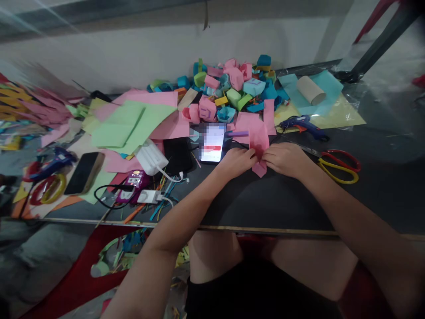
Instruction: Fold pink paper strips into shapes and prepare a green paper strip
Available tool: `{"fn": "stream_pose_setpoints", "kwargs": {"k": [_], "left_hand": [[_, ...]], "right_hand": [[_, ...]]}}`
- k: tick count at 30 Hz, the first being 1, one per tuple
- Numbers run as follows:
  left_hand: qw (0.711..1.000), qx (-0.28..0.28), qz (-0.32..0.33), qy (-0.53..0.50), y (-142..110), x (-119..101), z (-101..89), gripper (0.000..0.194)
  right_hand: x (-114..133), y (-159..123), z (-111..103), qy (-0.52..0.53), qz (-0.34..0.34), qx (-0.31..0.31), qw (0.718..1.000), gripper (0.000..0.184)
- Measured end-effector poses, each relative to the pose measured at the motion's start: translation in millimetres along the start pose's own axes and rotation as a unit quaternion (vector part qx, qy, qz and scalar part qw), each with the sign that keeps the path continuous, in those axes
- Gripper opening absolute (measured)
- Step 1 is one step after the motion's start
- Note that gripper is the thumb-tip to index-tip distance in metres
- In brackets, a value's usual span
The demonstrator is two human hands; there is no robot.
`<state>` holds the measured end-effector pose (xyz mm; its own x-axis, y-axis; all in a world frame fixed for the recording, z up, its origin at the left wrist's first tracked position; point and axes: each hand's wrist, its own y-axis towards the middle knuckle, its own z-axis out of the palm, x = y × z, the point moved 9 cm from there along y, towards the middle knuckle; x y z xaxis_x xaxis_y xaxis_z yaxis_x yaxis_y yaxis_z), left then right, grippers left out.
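Observation:
A partly folded piece of pink paper stands up from the dark table between my two hands. My left hand pinches its lower left side with bent fingers. On the opposite side my right hand grips the lower right edge, fingertips close to those of the left. A pointed pink flap sticks out below the fingertips. Left of my left hand lies a phone with a lit screen. A purple strip lies just behind that hand. Right of my right hand are scissors with red and yellow handles.
Small folded paper pieces in several colours are heaped at the back. A blue glue gun and a cardboard tube lie at the right. Green sheets, a dark phone, a white charger and a purple power strip cover the left.

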<state>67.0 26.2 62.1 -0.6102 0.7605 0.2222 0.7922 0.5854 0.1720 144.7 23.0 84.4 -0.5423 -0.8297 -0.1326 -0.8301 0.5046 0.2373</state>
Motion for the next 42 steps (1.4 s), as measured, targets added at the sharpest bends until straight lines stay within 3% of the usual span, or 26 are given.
{"fn": "stream_pose_setpoints", "kwargs": {"k": [7,12,16,21,34,42], "left_hand": [[0.998,0.019,0.022,-0.057,-1.4,-1.7,4.1,0.032],[0.998,-0.004,0.03,-0.055,-3.4,0.2,3.3,0.026],[0.997,-0.024,0.04,-0.065,-4.4,0.0,0.1,0.028],[0.998,-0.01,0.049,-0.036,-5.3,-6.3,-1.6,0.035],[0.999,0.031,-0.004,-0.033,-15.9,-22.9,0.2,0.033],[0.997,0.052,-0.046,-0.037,-33.4,-34.9,0.7,0.037]], "right_hand": [[3.5,0.8,1.6,0.036,0.005,0.019,0.999,0.027],[1.3,0.0,0.8,0.051,0.021,0.018,0.998,0.026],[2.3,0.1,1.5,0.04,0.032,0.015,0.999,0.027],[8.9,-0.2,3.3,-0.001,0.028,0.027,0.999,0.027],[12.7,4.9,3.0,-0.03,0.079,0.052,0.995,0.023],[16.5,-25.6,9.4,-0.021,0.123,0.033,0.992,0.033]]}}
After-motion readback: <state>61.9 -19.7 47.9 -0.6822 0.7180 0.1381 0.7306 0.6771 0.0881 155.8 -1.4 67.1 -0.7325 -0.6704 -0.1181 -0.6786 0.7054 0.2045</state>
